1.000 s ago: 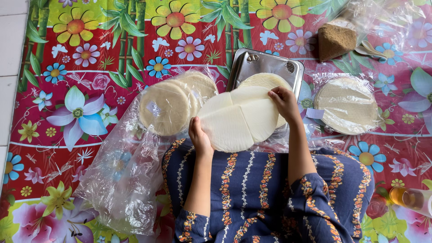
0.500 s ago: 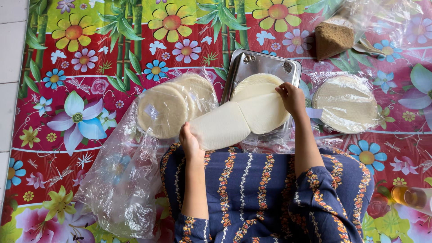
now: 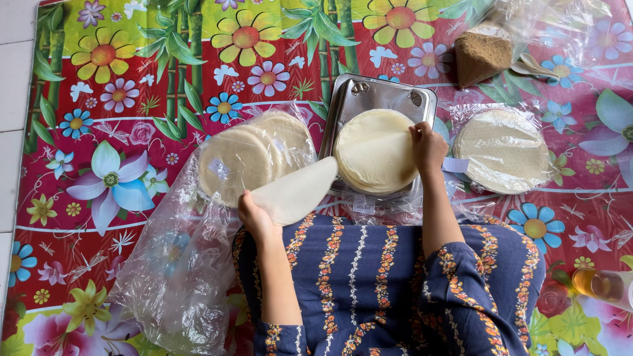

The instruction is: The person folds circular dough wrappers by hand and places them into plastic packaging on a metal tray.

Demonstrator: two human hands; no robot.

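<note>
Left hand: the left hand (image 3: 254,217) grips a pale, thin half-round wrapper (image 3: 295,194) by its lower edge, raised over the lap.
Right hand: the right hand (image 3: 427,146) pinches the edge of the top sheet on a stack of round wrappers (image 3: 372,155).
Stack: cream, flat, in a steel tray (image 3: 389,92).
Nearby: more rounds in a clear plastic bag (image 3: 178,257) on a flowered mat (image 3: 132,79).

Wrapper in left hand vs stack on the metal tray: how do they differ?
The wrapper in the left hand is a single sheet; the stack is many sheets. The wrapper is lifted, tilted and curved; the stack lies flat on the tray. The wrapper is pinched at its edge; the right hand rests on the stack's edge. Both are pale, round and thin.
</note>
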